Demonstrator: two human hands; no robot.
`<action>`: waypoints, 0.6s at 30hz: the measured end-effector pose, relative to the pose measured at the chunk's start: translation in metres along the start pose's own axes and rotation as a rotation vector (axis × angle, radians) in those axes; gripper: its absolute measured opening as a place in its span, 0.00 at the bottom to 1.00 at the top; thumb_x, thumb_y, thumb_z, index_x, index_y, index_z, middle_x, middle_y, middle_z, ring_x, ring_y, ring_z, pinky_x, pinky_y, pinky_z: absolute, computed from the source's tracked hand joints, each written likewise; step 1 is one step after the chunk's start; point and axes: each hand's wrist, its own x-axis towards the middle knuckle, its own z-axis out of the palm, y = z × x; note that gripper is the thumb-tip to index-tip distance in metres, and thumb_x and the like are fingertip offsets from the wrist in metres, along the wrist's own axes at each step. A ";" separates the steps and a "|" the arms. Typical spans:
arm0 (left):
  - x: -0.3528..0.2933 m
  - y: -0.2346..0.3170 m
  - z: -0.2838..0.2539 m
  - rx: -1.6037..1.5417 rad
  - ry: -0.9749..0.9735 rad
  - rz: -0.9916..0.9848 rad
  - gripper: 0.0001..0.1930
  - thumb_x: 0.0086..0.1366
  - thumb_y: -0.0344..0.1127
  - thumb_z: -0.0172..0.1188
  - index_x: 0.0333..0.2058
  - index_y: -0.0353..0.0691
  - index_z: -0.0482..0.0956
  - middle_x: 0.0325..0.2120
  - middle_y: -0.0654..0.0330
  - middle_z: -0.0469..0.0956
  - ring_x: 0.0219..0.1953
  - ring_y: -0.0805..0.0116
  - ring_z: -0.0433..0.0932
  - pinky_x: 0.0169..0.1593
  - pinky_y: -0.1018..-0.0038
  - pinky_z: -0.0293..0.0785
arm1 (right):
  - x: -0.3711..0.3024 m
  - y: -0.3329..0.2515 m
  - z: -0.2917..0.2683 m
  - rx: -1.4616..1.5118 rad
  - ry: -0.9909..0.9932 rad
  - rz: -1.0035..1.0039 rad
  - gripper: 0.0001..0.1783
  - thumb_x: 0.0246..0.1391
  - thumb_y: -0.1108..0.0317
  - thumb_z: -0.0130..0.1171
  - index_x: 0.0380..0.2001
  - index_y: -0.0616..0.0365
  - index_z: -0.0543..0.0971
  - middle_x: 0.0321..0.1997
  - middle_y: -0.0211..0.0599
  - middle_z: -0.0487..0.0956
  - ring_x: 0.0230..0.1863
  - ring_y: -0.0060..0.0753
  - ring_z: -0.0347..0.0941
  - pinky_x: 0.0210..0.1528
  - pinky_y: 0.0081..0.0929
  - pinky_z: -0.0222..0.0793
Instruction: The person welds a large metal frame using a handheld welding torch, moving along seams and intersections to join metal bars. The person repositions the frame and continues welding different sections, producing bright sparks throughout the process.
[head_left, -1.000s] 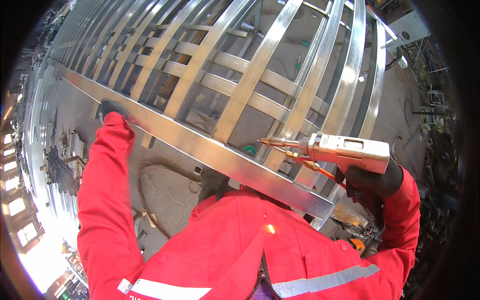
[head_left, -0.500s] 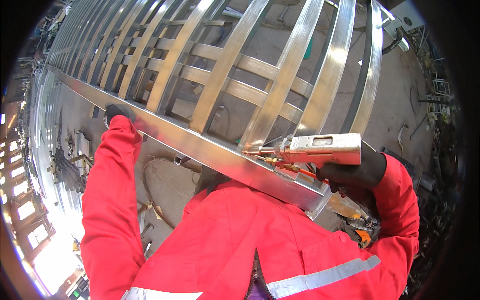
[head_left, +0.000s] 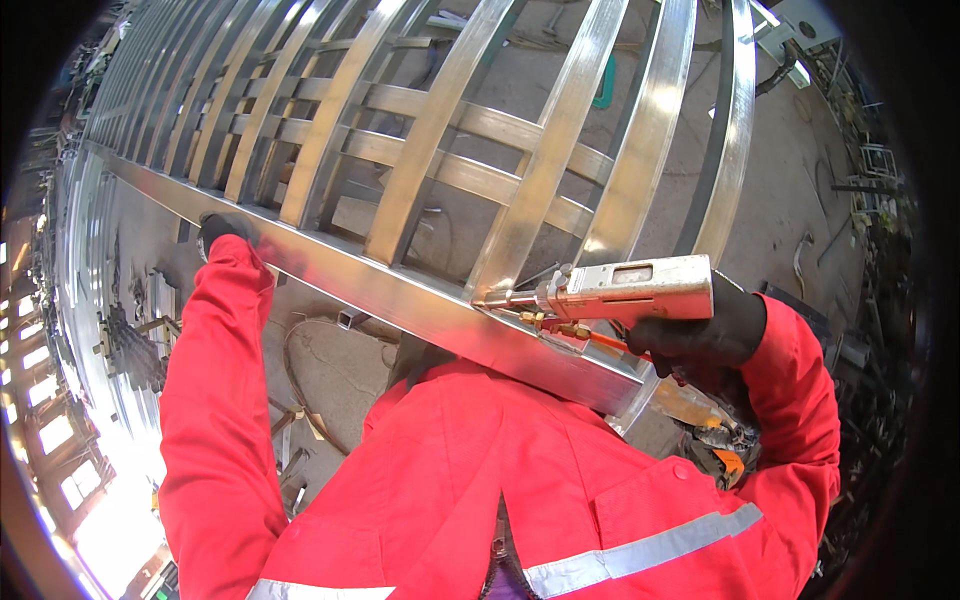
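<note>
The gun (head_left: 640,288) is gripped in the right hand (head_left: 695,335), the fingers wrapped closed around its handle below and behind the pale metal body. It is held above the right-hand end of the rail (head_left: 370,285), with the nozzle (head_left: 508,298) pointed left and its tip brought to the foot of a slat (head_left: 540,170), where slat and rail meet; whether the metal is actually touched cannot be told. Beneath the body, brass fittings (head_left: 570,330) and an orange hose (head_left: 610,343) are seen running back toward the hand. The left hand (head_left: 222,232) is placed on the rail, well apart from the gun; its fingers are mostly hidden, so how far they are opened or curled cannot be told. The slats are set side by side, sloping away from the rail, and are crossed by two crossbars (head_left: 480,178). Both arms are covered by the sleeves of a red jacket (head_left: 450,480), marked with a pale band (head_left: 650,550). Below the rail, a bent cable (head_left: 290,360) is seen on the grey floor (head_left: 350,370).
</note>
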 end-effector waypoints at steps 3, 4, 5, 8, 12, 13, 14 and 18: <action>0.000 0.000 0.000 0.006 -0.005 0.001 0.10 0.63 0.41 0.60 0.40 0.54 0.87 0.41 0.68 0.86 0.42 0.64 0.85 0.32 0.52 0.75 | -0.001 -0.003 0.001 -0.020 0.013 0.018 0.29 0.56 0.64 0.67 0.59 0.60 0.74 0.34 0.30 0.76 0.29 0.22 0.69 0.30 0.25 0.71; 0.000 0.000 0.000 0.006 -0.007 0.003 0.10 0.63 0.41 0.60 0.40 0.54 0.87 0.41 0.68 0.86 0.42 0.64 0.85 0.32 0.52 0.75 | -0.002 -0.004 0.003 -0.007 0.017 0.021 0.29 0.56 0.64 0.67 0.59 0.60 0.74 0.34 0.30 0.76 0.29 0.22 0.69 0.30 0.25 0.71; 0.000 0.000 -0.001 0.006 -0.008 0.006 0.10 0.63 0.41 0.60 0.40 0.54 0.87 0.41 0.68 0.86 0.42 0.64 0.85 0.32 0.52 0.75 | -0.003 -0.005 0.004 0.005 0.022 0.024 0.29 0.56 0.64 0.67 0.59 0.60 0.74 0.34 0.30 0.76 0.29 0.21 0.69 0.30 0.25 0.71; 0.000 -0.001 0.001 0.005 -0.016 0.004 0.10 0.63 0.41 0.60 0.40 0.54 0.87 0.41 0.68 0.86 0.42 0.64 0.85 0.32 0.52 0.75 | -0.004 -0.008 0.006 -0.005 0.041 0.034 0.29 0.56 0.63 0.67 0.60 0.60 0.74 0.34 0.30 0.77 0.29 0.21 0.69 0.29 0.25 0.71; -0.001 -0.004 0.000 0.010 -0.027 0.009 0.10 0.63 0.41 0.60 0.40 0.54 0.87 0.41 0.67 0.86 0.43 0.64 0.85 0.33 0.52 0.76 | -0.002 -0.001 0.003 -0.035 0.032 0.020 0.29 0.57 0.64 0.67 0.60 0.60 0.73 0.34 0.33 0.78 0.28 0.24 0.72 0.29 0.26 0.72; -0.002 -0.004 -0.001 0.008 -0.028 0.013 0.10 0.63 0.41 0.60 0.40 0.54 0.87 0.41 0.67 0.86 0.43 0.64 0.85 0.33 0.52 0.76 | -0.001 0.002 0.001 -0.041 0.027 -0.001 0.30 0.57 0.64 0.66 0.61 0.60 0.72 0.35 0.36 0.80 0.28 0.26 0.75 0.28 0.26 0.74; -0.002 -0.004 -0.002 0.011 -0.030 0.016 0.10 0.63 0.41 0.60 0.40 0.54 0.87 0.41 0.67 0.86 0.43 0.64 0.85 0.33 0.52 0.76 | -0.001 0.004 0.001 -0.046 0.022 -0.022 0.30 0.58 0.65 0.65 0.62 0.60 0.71 0.36 0.39 0.81 0.27 0.28 0.79 0.28 0.27 0.76; -0.004 -0.005 -0.003 0.011 -0.041 0.020 0.10 0.63 0.41 0.60 0.41 0.54 0.87 0.42 0.67 0.86 0.43 0.63 0.85 0.34 0.52 0.76 | -0.004 -0.001 0.004 -0.019 0.040 0.024 0.29 0.56 0.63 0.67 0.59 0.61 0.74 0.32 0.30 0.76 0.26 0.22 0.69 0.29 0.25 0.70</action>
